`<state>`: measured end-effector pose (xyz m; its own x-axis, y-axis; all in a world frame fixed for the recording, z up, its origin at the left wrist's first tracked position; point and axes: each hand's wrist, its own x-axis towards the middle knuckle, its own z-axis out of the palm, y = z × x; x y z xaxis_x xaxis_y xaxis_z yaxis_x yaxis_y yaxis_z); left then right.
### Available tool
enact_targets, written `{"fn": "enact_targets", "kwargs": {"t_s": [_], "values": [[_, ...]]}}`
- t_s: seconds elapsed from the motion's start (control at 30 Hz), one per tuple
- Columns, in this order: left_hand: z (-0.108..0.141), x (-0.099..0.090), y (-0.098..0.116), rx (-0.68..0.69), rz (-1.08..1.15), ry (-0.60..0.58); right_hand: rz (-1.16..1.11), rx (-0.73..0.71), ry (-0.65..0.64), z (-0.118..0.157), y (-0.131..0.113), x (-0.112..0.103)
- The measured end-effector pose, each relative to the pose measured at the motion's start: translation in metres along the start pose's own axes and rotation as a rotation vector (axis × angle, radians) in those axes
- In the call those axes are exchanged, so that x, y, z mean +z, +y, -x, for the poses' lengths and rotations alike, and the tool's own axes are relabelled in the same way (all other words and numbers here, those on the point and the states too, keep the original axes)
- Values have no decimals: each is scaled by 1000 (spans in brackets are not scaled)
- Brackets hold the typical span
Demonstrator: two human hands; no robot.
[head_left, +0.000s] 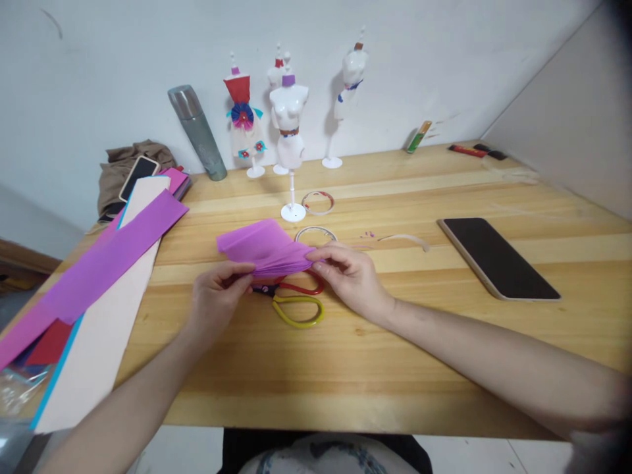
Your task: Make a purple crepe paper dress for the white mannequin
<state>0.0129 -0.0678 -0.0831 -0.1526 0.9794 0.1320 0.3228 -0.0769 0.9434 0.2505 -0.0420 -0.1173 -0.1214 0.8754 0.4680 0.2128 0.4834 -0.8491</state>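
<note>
A strip of purple crepe paper (259, 242) is stretched between my two hands, with narrow folds gathered along its near edge. My left hand (217, 293) pinches the folded edge at its left end. At the other end, the thumb and fingers of my right hand (353, 276) close on the gathered tip. Beneath the paper lies a pair of scissors (299, 322) with one red and one yellow handle; the paper and my left fingers hide the blades. Just behind my right hand is a ring of tape (316, 230).
Small dress-form mannequins (289, 151) stand by the wall, one dressed in red and white. A grey-green flask (200, 135) leans near them. Long purple (113, 253) and white paper strips (106, 349) cover the left side. A phone (498, 257) lies at right.
</note>
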Motion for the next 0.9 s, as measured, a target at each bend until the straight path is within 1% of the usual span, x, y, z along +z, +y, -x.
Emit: {"fn": "enact_targets", "kwargs": {"t_s": [0.1, 0.23, 0.33, 0.4, 0.53, 0.6, 0.77, 0.9], "values": [[0, 1, 1, -3, 5, -4, -16, 17, 21, 0, -1, 1], [-1, 2, -1, -43, 39, -28, -67, 41, 37, 1, -3, 1], [0, 2, -1, -23, 58, -25, -110, 69, 48, 1, -3, 1], [2, 2, -1, 32, 46, -28, -149, 114, 57, 1, -1, 2], [4, 1, -2, 184, -3, -46, -251, 215, 52, 0, 3, 3], [5, 0, -3, 247, -37, -53, -249, 214, 29, -1, 3, 3], [4, -2, -6, 335, -89, -61, -107, 137, 6, -3, 1, 0], [3, -2, -7, 392, -114, -72, -114, 187, 7, -2, 3, 1]]}}
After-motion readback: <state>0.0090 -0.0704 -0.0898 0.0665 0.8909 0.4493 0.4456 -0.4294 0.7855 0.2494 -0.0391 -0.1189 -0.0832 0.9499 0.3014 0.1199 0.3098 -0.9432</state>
